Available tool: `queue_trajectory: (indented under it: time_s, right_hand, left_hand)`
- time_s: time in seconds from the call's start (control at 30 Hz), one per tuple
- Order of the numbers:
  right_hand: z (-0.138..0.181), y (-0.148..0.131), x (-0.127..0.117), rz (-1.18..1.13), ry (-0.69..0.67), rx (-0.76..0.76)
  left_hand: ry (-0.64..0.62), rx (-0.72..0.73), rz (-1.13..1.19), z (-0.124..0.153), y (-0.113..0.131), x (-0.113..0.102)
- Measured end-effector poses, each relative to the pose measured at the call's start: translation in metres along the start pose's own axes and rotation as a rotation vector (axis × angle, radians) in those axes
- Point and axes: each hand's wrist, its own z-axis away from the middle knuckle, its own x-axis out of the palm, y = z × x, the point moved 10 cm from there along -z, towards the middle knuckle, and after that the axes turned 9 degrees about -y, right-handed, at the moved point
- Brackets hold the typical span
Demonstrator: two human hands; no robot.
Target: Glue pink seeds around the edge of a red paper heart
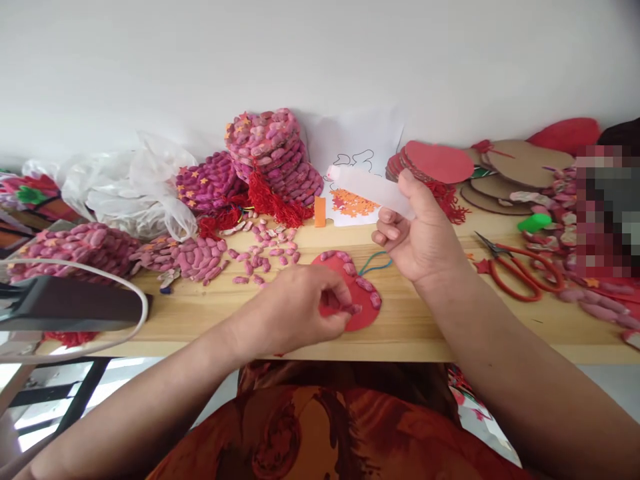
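Note:
My left hand [305, 310] is low over a red rounded cutout [369, 319] on the table, thumb and fingertips pinched on a small pink-painted peanut [354, 309]. Several pink peanuts [367, 285] line the cutout's upper and right edge. From that edge a teal cord loop [377, 262] sticks out. Raised to the right, my right hand [425, 227] is closed around a white squeeze bottle [373, 187], which lies nearly level with its narrow tip pointing left. My left hand covers part of the cutout.
Loose pink peanuts [260, 257] lie left of the cutout. Behind stand stacked peanut-covered pieces [273, 150] with red tassels, and paper holding orange stars [355, 203]. Orange-handled scissors [520, 267], a green cap [534, 222] and cardboard discs [530, 163] are rightward; a black box [85, 303] is left.

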Motion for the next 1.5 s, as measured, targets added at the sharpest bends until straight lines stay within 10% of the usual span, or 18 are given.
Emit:
queue_trajectory:
  time_s: [0.57,1.5]
  right_hand:
    - [0.009,-0.005,0.013,-0.087,-0.065,-0.020]
    - [0.008,-0.009,0.017,-0.097,-0.125,-0.049]
  left_hand:
    - [-0.046,-0.273,-0.619,-0.006,0.017,0.038]
    - [-0.053,-0.240,-0.712,-0.013,0.032,0.045]
